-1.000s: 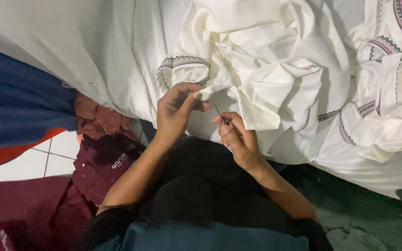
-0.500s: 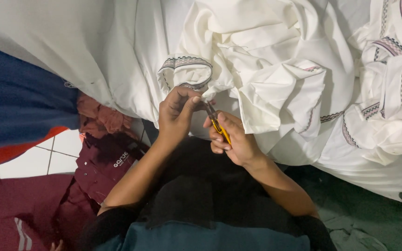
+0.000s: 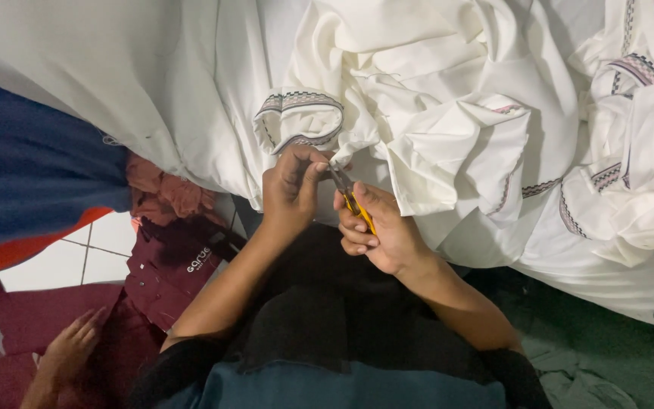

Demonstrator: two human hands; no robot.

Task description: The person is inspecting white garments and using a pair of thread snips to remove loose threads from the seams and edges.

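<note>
A pile of white garments (image 3: 448,98) with patterned woven trim lies in front of me. My left hand (image 3: 291,191) pinches the white cloth just below a trimmed cuff (image 3: 300,120). My right hand (image 3: 381,235) grips a small yellow-handled thread snipper (image 3: 351,197), its metal tip pointing up at the spot that the left fingers pinch. The two hands sit close together over my dark lap.
Maroon garments (image 3: 168,265) lie on the white tiled floor (image 3: 77,257) at the left, beside a blue and orange cloth (image 3: 32,189). Another person's hand (image 3: 66,352) rests on the maroon cloth at the lower left. Dark green fabric (image 3: 615,356) covers the lower right.
A second ago my right hand held a thin thread-like thing near the cloth; now it grips the yellow snipper, raised to the pinched cloth. Another person's hand has entered at lower left.
</note>
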